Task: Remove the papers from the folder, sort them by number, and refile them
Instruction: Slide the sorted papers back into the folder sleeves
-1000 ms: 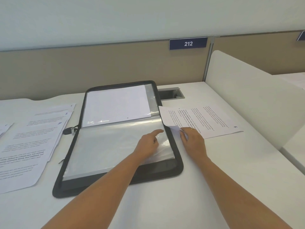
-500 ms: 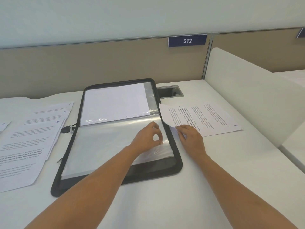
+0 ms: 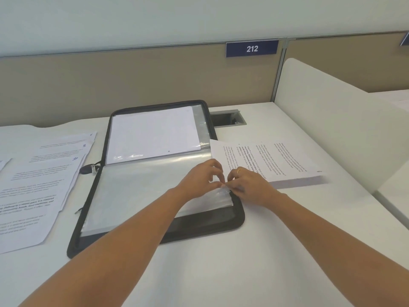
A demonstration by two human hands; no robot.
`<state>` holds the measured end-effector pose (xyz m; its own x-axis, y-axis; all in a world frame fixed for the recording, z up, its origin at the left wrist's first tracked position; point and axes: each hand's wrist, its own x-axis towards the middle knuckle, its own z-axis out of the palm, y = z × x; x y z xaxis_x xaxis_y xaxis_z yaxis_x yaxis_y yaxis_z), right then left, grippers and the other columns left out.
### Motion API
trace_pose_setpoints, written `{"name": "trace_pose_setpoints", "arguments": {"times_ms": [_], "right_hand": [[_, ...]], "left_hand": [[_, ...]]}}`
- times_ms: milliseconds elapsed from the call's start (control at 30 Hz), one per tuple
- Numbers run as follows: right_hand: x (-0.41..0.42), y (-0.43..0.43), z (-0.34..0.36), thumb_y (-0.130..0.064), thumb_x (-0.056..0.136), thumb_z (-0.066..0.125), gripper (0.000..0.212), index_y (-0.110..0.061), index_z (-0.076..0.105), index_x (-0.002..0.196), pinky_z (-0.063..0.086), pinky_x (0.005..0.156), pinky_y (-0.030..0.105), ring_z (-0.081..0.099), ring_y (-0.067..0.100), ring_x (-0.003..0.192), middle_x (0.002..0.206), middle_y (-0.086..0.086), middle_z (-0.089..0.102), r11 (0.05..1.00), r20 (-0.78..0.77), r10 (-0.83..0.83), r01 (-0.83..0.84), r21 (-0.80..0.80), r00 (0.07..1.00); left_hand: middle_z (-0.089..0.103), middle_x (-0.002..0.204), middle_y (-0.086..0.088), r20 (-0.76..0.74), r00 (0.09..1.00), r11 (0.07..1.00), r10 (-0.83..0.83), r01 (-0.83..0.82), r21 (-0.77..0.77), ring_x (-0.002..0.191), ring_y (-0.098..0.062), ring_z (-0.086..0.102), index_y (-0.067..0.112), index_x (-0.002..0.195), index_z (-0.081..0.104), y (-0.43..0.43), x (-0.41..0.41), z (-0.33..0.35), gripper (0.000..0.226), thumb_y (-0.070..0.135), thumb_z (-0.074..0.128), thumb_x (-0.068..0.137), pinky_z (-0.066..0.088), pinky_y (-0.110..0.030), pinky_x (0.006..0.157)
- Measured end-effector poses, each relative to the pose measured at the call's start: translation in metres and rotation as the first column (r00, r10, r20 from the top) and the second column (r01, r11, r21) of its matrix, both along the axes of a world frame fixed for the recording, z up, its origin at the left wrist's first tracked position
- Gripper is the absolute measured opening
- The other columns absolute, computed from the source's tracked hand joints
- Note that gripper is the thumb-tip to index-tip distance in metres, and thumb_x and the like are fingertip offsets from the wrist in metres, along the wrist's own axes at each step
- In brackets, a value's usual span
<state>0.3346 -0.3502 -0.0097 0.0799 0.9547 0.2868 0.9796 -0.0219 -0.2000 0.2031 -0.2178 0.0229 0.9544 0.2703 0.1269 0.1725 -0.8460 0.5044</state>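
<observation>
A black zip folder (image 3: 93, 209) lies open on the white desk, its far half showing a filed white sheet (image 3: 152, 134) and its near half clear plastic sleeves (image 3: 141, 193). My left hand (image 3: 202, 179) and my right hand (image 3: 247, 185) meet at the right edge of the top sleeve, both pinching the plastic there. A printed paper (image 3: 276, 160) lies flat on the desk to the right of the folder, its near left part under my right hand. Several numbered printed papers (image 3: 35, 189) are spread on the desk to the left.
A white divider panel (image 3: 332, 120) stands along the right side of the desk. A cable port (image 3: 228, 118) is sunk into the desk behind the folder. A beige partition with a "212" plate (image 3: 251, 48) closes the back.
My right hand has left the printed paper and moved left to the sleeve's right edge. My left hand went from touching the sleeve to pinching its edge, so both hands now meet there.
</observation>
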Motion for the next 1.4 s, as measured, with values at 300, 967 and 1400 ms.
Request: {"name": "trace_pose_setpoints", "arguments": {"times_ms": [300, 967, 1400], "right_hand": [[-0.006, -0.006, 0.016, -0.017, 0.091, 0.059, 0.024, -0.017, 0.071, 0.112, 0.033, 0.086, 0.011, 0.051, 0.01, 0.109, 0.118, -0.007, 0.063, 0.97, -0.356, -0.064, -0.026, -0.241, 0.932], [0.004, 0.041, 0.006, -0.046, 0.089, 0.056, 0.074, -0.026, 0.019, 0.15, 0.01, 0.117, 0.042, 0.007, 0.017, 0.146, 0.159, 0.001, 0.007, 0.897, -0.09, -0.144, 0.092, -0.433, 0.985], [-0.004, 0.045, -0.008, -0.034, 0.1, 0.039, 0.043, -0.013, 0.046, 0.138, 0.025, 0.11, 0.03, 0.035, 0.018, 0.133, 0.146, 0.004, 0.039, 0.958, -0.235, -0.083, 0.013, -0.287, 0.968]], "left_hand": [[0.067, 0.104, -0.007, -0.044, 0.999, 0.993, -0.002, -0.003, -0.122, 0.079, -0.016, 0.056, 0.004, 0.098, 0.07, 0.001, 0.0, 0.001, 0.017, 0.013, 0.067, 0.084, 0.05, -0.028, 0.081], [0.064, 0.076, 0.006, 0.02, 0.999, 0.966, -0.032, 0.036, -0.255, 0.064, 0.0, 0.056, 0.013, 0.082, 0.068, 0.002, 0.0, -0.003, 0.014, 0.0, 0.07, 0.078, 0.042, -0.006, 0.065], [0.057, 0.061, -0.005, -0.245, 0.832, 0.766, 0.497, -0.554, -0.326, 0.057, -0.018, 0.055, 0.009, 0.067, 0.053, 0.032, 0.022, -0.008, 0.038, 0.04, 0.063, 0.087, 0.051, -0.029, 0.067]]}}
